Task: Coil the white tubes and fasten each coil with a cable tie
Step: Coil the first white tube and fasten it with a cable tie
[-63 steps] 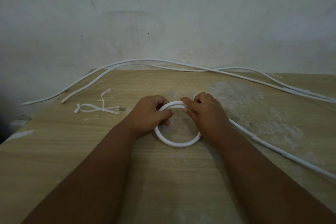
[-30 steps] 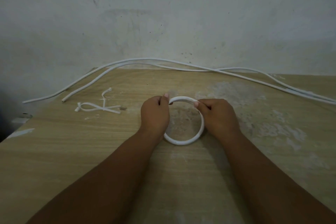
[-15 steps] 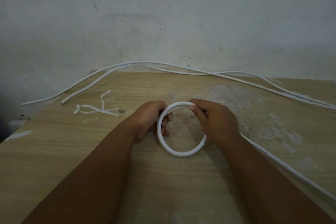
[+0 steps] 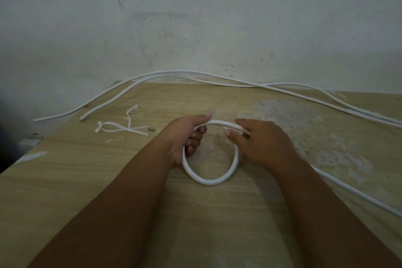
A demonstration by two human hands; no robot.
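Head view: I'm mid-coil at the middle of the table [image 4: 87, 180] — left hand [image 4: 185, 135] gripping the coil [image 4: 208, 181], right hand [image 4: 261, 143] pinching its top — next I'd wrap the tail [image 4: 359, 197] round, then reach for the ties [image 4: 121, 129].

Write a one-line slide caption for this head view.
The left hand and right hand grip a white tube coil; cable ties lie nearby on the table.

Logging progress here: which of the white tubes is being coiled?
The near tube, looped between the left hand and right hand, which both grip it. The other two tubes lie uncoiled along the table's far edge.
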